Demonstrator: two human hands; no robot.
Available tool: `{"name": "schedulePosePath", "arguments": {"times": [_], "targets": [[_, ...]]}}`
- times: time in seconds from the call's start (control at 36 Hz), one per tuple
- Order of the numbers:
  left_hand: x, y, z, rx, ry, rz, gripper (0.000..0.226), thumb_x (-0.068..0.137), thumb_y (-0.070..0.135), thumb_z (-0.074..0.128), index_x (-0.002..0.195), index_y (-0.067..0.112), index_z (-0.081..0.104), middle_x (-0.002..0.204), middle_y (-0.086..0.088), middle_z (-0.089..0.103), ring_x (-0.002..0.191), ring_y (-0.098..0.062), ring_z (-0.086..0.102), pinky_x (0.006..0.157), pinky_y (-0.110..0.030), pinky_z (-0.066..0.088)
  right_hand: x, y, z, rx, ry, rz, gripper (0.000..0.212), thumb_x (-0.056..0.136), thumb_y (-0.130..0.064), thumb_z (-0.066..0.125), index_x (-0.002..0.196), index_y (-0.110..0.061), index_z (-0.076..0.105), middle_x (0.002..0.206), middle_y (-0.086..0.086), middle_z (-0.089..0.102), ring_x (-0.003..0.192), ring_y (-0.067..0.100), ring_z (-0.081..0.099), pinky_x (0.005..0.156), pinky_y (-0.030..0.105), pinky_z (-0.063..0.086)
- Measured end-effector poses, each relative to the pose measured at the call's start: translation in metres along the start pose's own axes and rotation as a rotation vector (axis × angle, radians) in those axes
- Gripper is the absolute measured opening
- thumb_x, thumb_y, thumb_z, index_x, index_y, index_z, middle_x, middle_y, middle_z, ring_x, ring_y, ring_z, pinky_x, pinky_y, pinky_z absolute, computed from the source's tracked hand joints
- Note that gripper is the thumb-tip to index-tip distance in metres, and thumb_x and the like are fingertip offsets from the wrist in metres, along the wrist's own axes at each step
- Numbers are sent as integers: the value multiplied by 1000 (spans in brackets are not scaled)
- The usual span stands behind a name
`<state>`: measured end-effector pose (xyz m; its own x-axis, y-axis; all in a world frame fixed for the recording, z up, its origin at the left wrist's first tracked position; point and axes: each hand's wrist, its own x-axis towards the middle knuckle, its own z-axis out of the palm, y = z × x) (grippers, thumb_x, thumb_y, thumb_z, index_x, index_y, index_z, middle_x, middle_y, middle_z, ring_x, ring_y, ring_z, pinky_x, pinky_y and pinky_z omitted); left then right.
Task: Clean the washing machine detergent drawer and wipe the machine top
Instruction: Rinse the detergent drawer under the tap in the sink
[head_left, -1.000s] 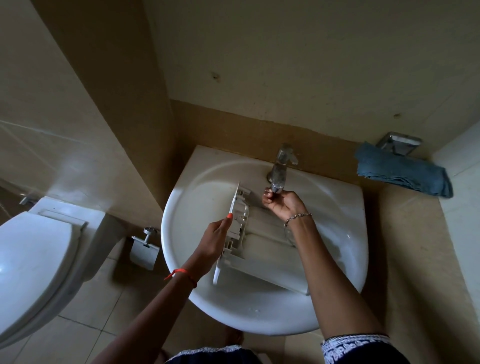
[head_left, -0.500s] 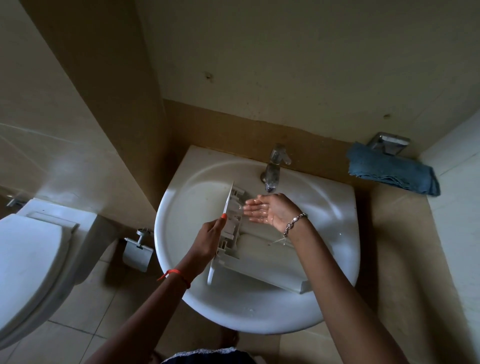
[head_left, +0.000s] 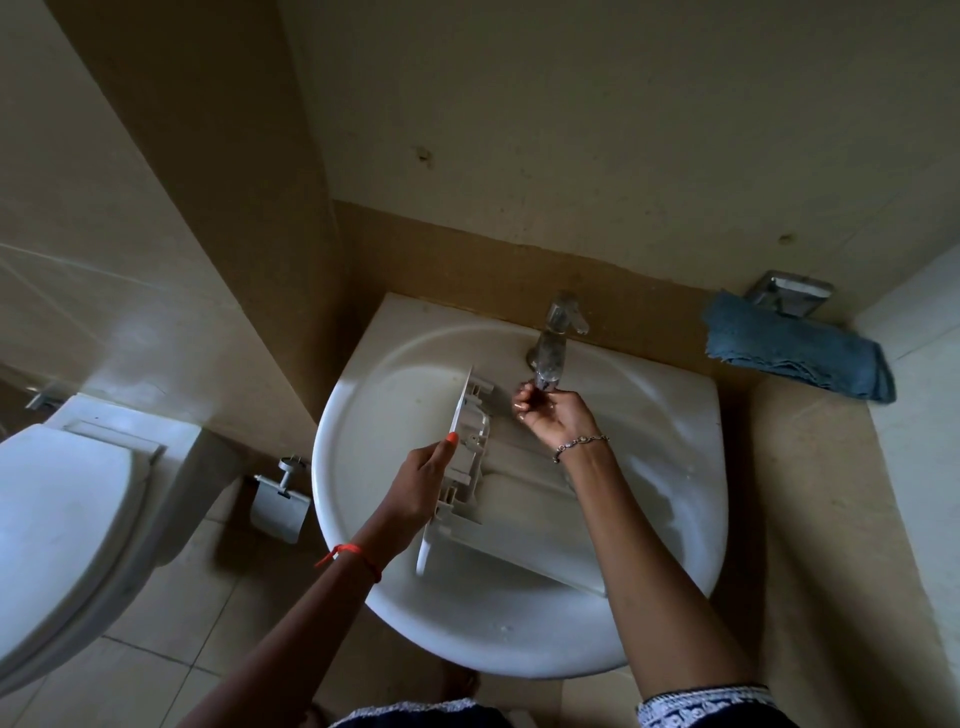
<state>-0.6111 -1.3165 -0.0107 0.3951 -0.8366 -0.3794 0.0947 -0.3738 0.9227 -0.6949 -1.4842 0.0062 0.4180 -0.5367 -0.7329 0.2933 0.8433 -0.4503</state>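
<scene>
The person stands at a white wash basin (head_left: 332, 467) fixed against a tan wall, both arms reaching down into it. The white plastic detergent drawer (head_left: 519, 514) is inside the bowl, lying aslant: its flat front panel stands up on edge at the left of the bowl, and its long body runs off to the right and toward the near rim, under the right forearm.

The left hand (head_left: 421, 488) grips that front panel from the outer side, fingers wrapped behind it and the thumb, its nail painted orange, laid against the panel's upper edge. A red thread (head_left: 353, 556) is tied round this wrist.

The right hand (head_left: 550, 415) is raised to the chrome faucet (head_left: 553, 343) at the back of the basin. Its fingers are curled in together and close on the very tip of the spout, palm turned up beneath it. Whether water is running there I cannot tell; the light is dim. A thin chain bracelet (head_left: 579, 444) circles this wrist.

On the ledge to the right of the basin, well apart from the hands, a blue towel (head_left: 795, 353) lies folded just beside a chrome wall fitting (head_left: 789, 293). To the left, a white toilet (head_left: 62, 509) sits with its lid down, and between it and the basin a metal toilet-roll holder (head_left: 278, 501) hangs low on the wall.
</scene>
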Motion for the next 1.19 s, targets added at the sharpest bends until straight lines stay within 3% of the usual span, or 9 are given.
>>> {"name": "schedulePosePath", "arguments": {"times": [0.08, 0.19, 0.39, 0.5, 0.61, 0.78, 1.0, 1.11, 1.19], "targets": [[1, -1, 0, 15, 8, -7, 32, 96, 49, 29, 94, 24, 49, 84, 6, 30, 70, -2, 31, 62, -12, 28, -6, 6, 2, -119, -40, 51, 19, 68, 7, 30, 66, -10, 37, 50, 9, 45, 59, 14, 33, 54, 22, 26], [0, 1, 1, 18, 18, -2, 27, 97, 44, 30, 82, 29, 47, 78, 12, 28, 67, 2, 30, 59, -11, 29, -9, 12, 11, -157, -38, 26, 33, 96, 2, 25, 73, -2, 49, 66, 14, 56, 67, 22, 51, 51, 27, 50], [0, 1, 0, 43, 28, -24, 27, 98, 44, 30, 98, 27, 51, 81, 8, 30, 69, -5, 32, 60, -15, 26, -19, 26, 41, -305, -72, -133, 27, 99, -5, 34, 111, 9, 54, 126, 23, 53, 126, 33, 47, 96, 33, 41], [0, 2, 0, 39, 14, -24, 39, 93, 51, 29, 104, 23, 55, 88, 1, 35, 76, -11, 38, 61, -14, 29, -19, 27, 38, -376, 40, -221, 24, 98, -5, 39, 110, 7, 55, 129, 20, 53, 122, 29, 50, 103, 32, 39], [-1, 3, 1, 23, 15, -12, 40, 98, 43, 29, 116, 20, 55, 88, 1, 43, 81, -10, 45, 67, -11, 33, -25, 20, 18, -280, 92, -70, 28, 98, -4, 33, 77, 1, 51, 90, 19, 58, 87, 30, 57, 90, 34, 45], [-3, 3, 1, 16, 8, -15, 28, 97, 44, 29, 83, 31, 50, 79, 11, 29, 67, 1, 29, 59, -13, 26, -13, 7, -14, 84, 85, 39, 36, 101, -11, 25, 85, 8, 51, 85, 24, 54, 82, 34, 54, 107, 41, 35], [-6, 4, 1, -16, 72, 20, 37, 87, 62, 45, 91, 31, 65, 91, -3, 43, 83, -16, 42, 69, -27, 37, 3, -3, -1, 160, 81, 26, 29, 96, 0, 24, 80, 5, 48, 78, 17, 48, 70, 25, 47, 65, 31, 41], [-11, 6, 4, 15, 288, 96, 29, 94, 33, 51, 111, 15, 65, 95, 5, 59, 84, -9, 55, 71, -15, 42, 3, -2, 8, 107, 29, 16, 18, 66, 6, 29, 69, -4, 43, 70, 9, 42, 62, 18, 38, 57, 25, 29], [-12, 3, 4, 58, 320, 45, 20, 95, 36, 46, 90, 19, 56, 83, 3, 51, 79, -14, 47, 64, -23, 34, -2, 0, 9, 56, -16, 26, 18, 62, 6, 29, 67, -7, 41, 60, 10, 44, 60, 15, 34, 56, 24, 26]]}}
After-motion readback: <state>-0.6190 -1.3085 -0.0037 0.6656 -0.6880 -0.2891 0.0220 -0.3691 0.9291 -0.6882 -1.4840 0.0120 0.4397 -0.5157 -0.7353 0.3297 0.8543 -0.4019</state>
